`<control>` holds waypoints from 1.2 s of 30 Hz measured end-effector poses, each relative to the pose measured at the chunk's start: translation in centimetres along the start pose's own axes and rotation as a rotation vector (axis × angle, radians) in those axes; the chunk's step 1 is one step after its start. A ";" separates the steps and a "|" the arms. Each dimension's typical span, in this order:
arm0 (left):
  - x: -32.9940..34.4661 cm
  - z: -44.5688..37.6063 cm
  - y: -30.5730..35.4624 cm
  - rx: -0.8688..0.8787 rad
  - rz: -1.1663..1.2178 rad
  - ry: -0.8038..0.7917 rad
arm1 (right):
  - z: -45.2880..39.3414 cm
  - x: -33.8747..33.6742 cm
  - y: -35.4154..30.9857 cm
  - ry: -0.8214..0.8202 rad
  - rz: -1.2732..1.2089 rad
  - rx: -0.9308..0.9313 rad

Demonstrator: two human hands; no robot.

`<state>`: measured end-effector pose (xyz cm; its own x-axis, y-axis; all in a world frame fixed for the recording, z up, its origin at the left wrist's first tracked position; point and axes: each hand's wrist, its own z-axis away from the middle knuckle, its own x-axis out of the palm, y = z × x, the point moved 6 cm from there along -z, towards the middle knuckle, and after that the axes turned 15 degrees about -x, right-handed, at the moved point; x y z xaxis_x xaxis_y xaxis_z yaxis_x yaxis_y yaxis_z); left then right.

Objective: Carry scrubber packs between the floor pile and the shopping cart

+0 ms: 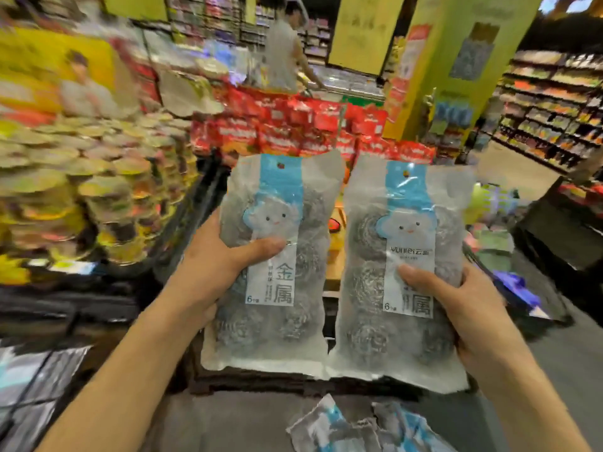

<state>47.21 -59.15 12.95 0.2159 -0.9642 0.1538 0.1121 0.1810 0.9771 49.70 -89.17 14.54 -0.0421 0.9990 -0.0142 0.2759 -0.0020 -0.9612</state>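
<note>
We see the left hand (pixel 208 265) gripping one scourer pack (pixel 270 256), the right hand (pixel 456 298) gripping its twin (pixel 404 272) at three o'clock, labelled "yunlei", "金属", "6".

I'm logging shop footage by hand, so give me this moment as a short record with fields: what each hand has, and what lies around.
left hand: grips left scourer pack by its edge, thumb across the label
right hand: grips right scourer pack, thumb on the label
packs: upright, side by side, each marked 6
below: more packs lying flat
behind: red packets, stacked bowls, shelves, a person
</note>
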 end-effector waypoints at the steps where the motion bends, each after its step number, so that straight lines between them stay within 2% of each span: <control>1: -2.4 1.2 -0.1 0.011 0.009 0.069 | -0.2 2.3 0.3 -0.065 -0.017 -0.009; 8: -16.6 9.0 -2.2 0.044 0.127 0.458 | 0.5 18.2 0.9 -0.452 -0.108 0.012; 12: -24.1 12.5 -3.5 0.034 0.196 0.647 | 0.8 27.4 1.1 -0.606 -0.096 0.002; 17: -35.0 15.8 -4.6 0.033 0.260 0.865 | 1.4 41.2 1.9 -0.793 -0.104 -0.019; 24: -48.4 20.6 -6.6 0.029 0.386 1.091 | 4.5 60.4 3.9 -1.080 -0.067 0.003; 30: -54.5 22.3 -10.8 0.018 0.546 1.314 | 6.1 72.2 6.8 -1.310 0.008 0.002; 36: -58.2 19.9 -16.0 -0.061 0.682 1.465 | 6.1 82.9 13.0 -1.538 0.105 0.037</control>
<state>13.58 -9.81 -8.73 0.9275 0.2913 0.2343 -0.3588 0.5176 0.7768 43.96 -6.64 -0.77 -0.9477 -0.0156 -0.3188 0.3188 -0.0910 -0.9434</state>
